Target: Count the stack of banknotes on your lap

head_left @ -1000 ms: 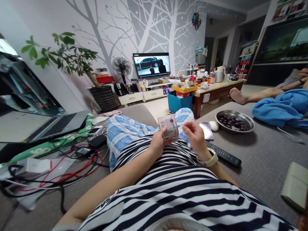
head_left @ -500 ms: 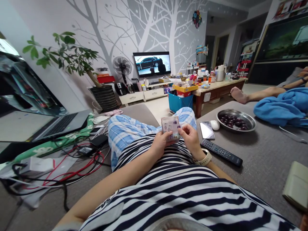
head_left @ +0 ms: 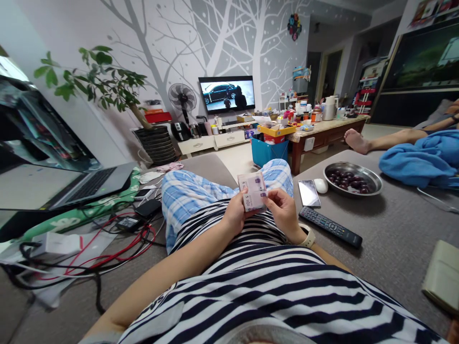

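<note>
A small stack of pale purple banknotes [head_left: 253, 188], printed with the figure 5, is held above my lap. My left hand [head_left: 235, 213] grips its left and lower edge, thumb on top. On the other side my right hand [head_left: 282, 210] pinches the right edge of the notes between thumb and fingers. A pale watch [head_left: 307, 236] is on my right wrist. Below the notes are my striped shirt [head_left: 258, 277] and blue checked trousers [head_left: 190, 188].
To the right lie a remote control [head_left: 330, 227], a phone [head_left: 309, 193], a white mouse [head_left: 321, 186] and a metal bowl [head_left: 373, 188] of dark round fruit. Another person's bare foot [head_left: 356, 141] rests beyond. Left are a laptop [head_left: 89, 186] and tangled cables [head_left: 143, 239].
More of the top note's face shows, and the two printed 5s sit differently. My right hand has shifted slightly down and left along the notes' edge. My left hand still grips the stack.
</note>
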{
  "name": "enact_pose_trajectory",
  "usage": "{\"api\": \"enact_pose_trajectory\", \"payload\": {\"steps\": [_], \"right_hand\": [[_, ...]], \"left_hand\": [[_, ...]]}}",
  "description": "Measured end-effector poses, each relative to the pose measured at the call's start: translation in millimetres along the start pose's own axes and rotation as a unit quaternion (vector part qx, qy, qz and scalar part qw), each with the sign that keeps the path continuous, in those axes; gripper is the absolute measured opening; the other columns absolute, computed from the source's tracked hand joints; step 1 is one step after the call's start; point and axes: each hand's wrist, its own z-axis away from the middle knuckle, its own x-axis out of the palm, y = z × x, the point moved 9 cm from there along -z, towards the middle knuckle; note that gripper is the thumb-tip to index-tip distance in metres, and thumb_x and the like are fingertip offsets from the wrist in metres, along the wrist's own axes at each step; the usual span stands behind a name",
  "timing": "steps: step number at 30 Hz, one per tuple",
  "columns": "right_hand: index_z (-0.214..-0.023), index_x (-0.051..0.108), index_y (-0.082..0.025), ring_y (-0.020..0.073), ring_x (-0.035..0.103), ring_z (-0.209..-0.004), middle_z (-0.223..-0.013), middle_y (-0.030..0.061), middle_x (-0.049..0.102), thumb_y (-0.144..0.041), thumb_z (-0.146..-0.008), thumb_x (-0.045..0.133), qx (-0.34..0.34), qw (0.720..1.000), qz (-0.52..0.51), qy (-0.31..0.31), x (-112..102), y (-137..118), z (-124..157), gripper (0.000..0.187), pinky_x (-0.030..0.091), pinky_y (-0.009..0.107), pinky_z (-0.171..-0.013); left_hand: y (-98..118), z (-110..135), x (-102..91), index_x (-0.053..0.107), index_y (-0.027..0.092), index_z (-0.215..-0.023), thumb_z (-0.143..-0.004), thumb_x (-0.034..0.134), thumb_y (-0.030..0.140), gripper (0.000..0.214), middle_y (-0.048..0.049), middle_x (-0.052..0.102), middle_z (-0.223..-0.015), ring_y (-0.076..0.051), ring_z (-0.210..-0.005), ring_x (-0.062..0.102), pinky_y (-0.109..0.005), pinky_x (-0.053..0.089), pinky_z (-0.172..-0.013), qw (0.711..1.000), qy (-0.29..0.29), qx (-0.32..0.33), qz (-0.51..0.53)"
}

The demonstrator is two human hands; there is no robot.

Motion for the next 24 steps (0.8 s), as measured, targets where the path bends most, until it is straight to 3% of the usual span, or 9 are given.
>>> {"api": "enact_pose_trajectory", "payload": {"steps": [24], "right_hand": [[-0.077, 0.061, -0.020, 0.0128, 0.042, -0.058, -0.064, -0.0030, 0.051, -0.046, -0.094, 0.060, -0.006, 1.000, -0.009, -0.006, 1.4, -5.1, 0.3, 0.031, 0.034, 0.027, -0.055]], "left_hand": [[2.9, 5.2, 2.5, 0.070, 0.011, -0.102, -0.095, 0.056, 0.029, 0.025, -0.0115, 0.078, -0.088, -0.023, -0.074, 0.075, -0.035, 0.063, -0.069, 1.000, 0.011, -0.005, 0.009]]}}
